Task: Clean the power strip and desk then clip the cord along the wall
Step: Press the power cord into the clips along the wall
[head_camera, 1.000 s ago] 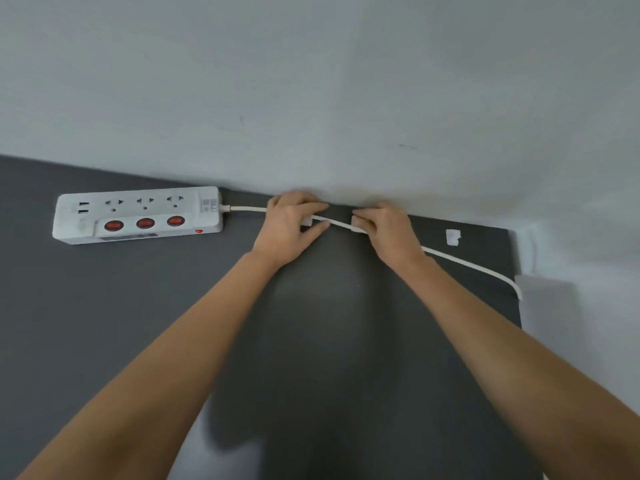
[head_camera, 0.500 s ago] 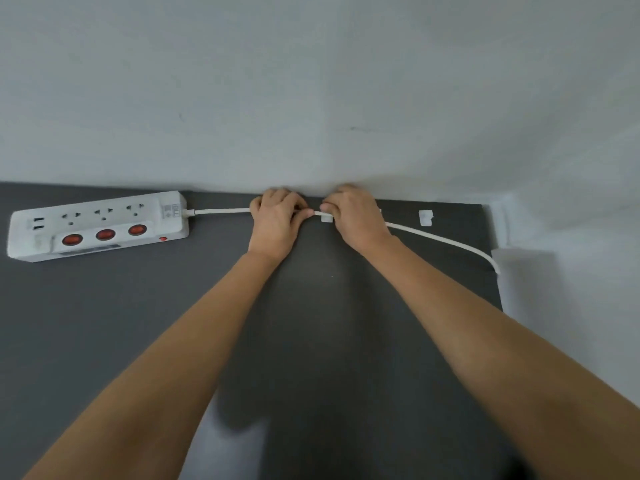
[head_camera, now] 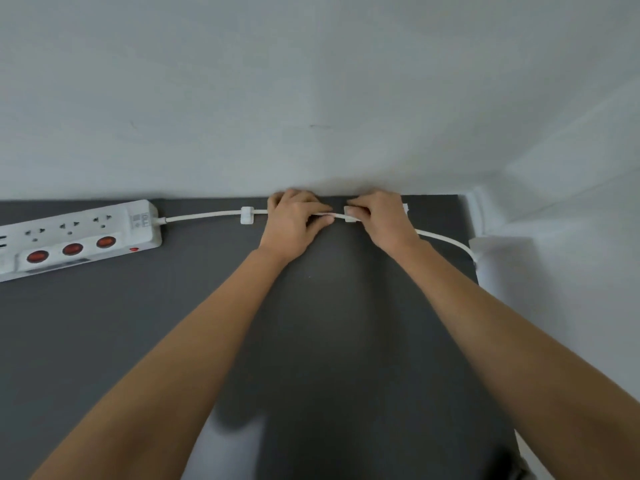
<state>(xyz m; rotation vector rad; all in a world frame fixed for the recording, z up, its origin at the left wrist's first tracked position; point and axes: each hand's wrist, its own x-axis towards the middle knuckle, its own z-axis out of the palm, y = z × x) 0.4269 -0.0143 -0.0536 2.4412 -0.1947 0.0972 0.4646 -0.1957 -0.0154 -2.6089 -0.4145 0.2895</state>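
Note:
A white power strip with three red switches lies at the back left of the dark grey desk, close to the white wall. Its white cord runs right along the back edge and sits in a small white clip. My left hand pinches the cord just right of that clip. My right hand presses the cord at a second white clip. A third clip peeks out behind my right hand. Past my right hand the cord curves off the desk's right edge.
The desk ends at a white wall corner on the right, where a white ledge stands beside the desk's edge. Both my forearms stretch across the middle of the desk.
Both hands have shifted right along the cord, uncovering the first clip with the cord seated in it. My right hand now works at the second clip. The view swung a little.

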